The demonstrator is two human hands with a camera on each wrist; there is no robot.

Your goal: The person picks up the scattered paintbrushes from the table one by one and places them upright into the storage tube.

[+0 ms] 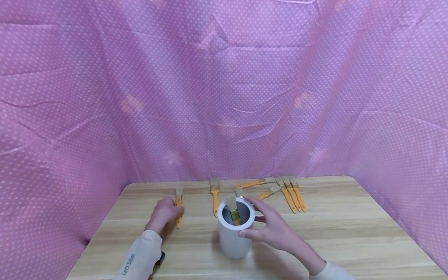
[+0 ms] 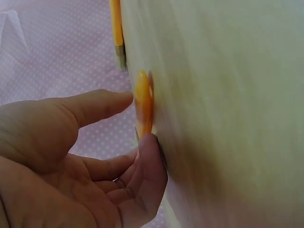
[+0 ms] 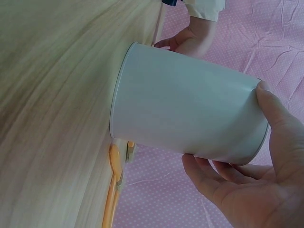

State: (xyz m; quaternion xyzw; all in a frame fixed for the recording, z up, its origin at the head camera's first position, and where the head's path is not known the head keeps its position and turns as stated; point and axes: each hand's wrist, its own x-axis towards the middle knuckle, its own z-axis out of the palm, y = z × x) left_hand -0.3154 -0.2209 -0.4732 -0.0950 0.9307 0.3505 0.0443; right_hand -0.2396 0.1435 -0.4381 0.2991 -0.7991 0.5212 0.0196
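My left hand (image 1: 166,213) is at a yellow-handled paintbrush (image 1: 179,223) lying on the table at the left. In the left wrist view, the thumb and the bent fingers touch or nearly touch its handle (image 2: 143,97), apart from each other along it. A white cylindrical canister (image 1: 233,243) stands at the front middle, its open top facing up. My right hand (image 1: 276,229) grips it near the rim, thumb on one side and fingers on the other. Inside leans another paintbrush (image 1: 231,206), bristles up; its lower handle is hidden.
Behind the canister lies a wide paintbrush (image 1: 214,192), with a partly hidden one (image 1: 239,192) beside it. Two crossed-angle brushes (image 1: 252,183) and a row of three brushes (image 1: 293,198) lie to the right. Pink dotted cloth (image 1: 224,97) encloses the wooden table (image 1: 350,229).
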